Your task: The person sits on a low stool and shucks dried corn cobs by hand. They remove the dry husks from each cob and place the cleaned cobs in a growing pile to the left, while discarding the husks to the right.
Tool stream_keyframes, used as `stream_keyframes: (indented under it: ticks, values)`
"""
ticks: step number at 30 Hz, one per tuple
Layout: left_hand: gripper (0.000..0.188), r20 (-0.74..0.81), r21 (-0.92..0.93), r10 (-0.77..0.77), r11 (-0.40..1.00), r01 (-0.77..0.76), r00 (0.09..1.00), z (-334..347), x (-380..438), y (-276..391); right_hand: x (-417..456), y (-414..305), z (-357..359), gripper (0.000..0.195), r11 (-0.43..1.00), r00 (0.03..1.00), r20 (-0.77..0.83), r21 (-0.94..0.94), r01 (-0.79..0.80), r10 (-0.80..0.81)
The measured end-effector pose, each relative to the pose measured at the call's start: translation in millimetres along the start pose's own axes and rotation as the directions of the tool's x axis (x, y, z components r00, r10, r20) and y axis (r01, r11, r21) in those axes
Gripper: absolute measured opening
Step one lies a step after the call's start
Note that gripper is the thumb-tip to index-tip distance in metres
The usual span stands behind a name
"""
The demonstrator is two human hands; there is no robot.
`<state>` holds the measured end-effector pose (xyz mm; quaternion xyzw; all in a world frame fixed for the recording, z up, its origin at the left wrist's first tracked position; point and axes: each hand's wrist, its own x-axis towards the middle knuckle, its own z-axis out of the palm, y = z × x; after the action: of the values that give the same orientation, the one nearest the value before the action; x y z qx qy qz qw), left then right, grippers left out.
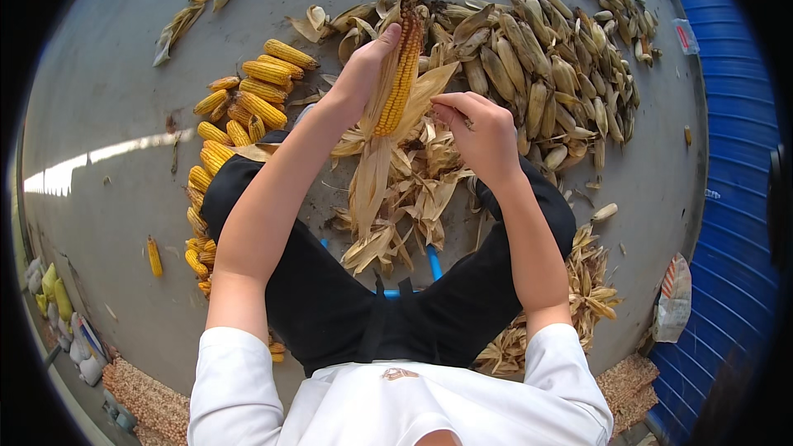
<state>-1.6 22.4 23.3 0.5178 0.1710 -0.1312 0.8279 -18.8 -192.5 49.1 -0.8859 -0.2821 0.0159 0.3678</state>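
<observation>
My left hand (365,71) grips a partly husked corn cob (399,87); its yellow kernels are bare in front, darker red near the upper end, and dry husk leaves hang from its lower end. The thumb lies along the cob's left side. Just right of the cob, my right hand (480,127) has its thumb and forefinger drawn together near the edge of a peeled-back husk leaf (433,90); whether they pinch it cannot be told. Below both hands, loose dry husks (427,186) lie between my knees.
Husked yellow cobs (263,90) are heaped to the left, beside my knee. A large pile of unhusked corn (545,74) spreads to the upper right. More husks (585,272) lie by my right leg. A blue corrugated wall (731,167) and a white sack (674,303) stand at far right.
</observation>
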Motion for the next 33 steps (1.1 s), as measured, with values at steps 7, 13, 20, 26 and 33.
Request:
stream_keyframes:
  ticks: [7,13,20,26,33]
  values:
    - [0.059,0.149,0.164,0.031,0.985,-0.055,0.988,-4.8,2.1,-15.7,3.5,-5.5,15.7,0.032,0.997,0.998,-0.065,0.073,0.009,-0.004]
    - [0.056,0.107,0.078,0.018,0.997,-0.026,0.994,4.8,-6.3,-8.2,-2.6,2.6,23.4,0.016,0.997,0.996,-0.036,0.016,0.081,-0.080]
    - [0.054,-0.042,-0.148,-0.020,0.989,0.014,0.999,-0.9,-4.1,0.7,-24.3,-5.3,33.1,0.013,0.981,0.948,0.260,0.111,0.160,-0.184]
    - [0.051,-0.126,-0.184,0.035,0.981,-0.058,0.991,-9.0,3.7,-1.3,-43.1,-16.6,44.1,0.016,0.993,0.698,0.705,0.083,0.088,-0.121]
    - [0.053,-0.120,-0.146,-0.014,0.989,-0.003,0.993,-5.1,0.9,-2.2,-41.0,-6.0,37.6,0.016,0.994,0.673,0.731,0.098,0.055,-0.110]
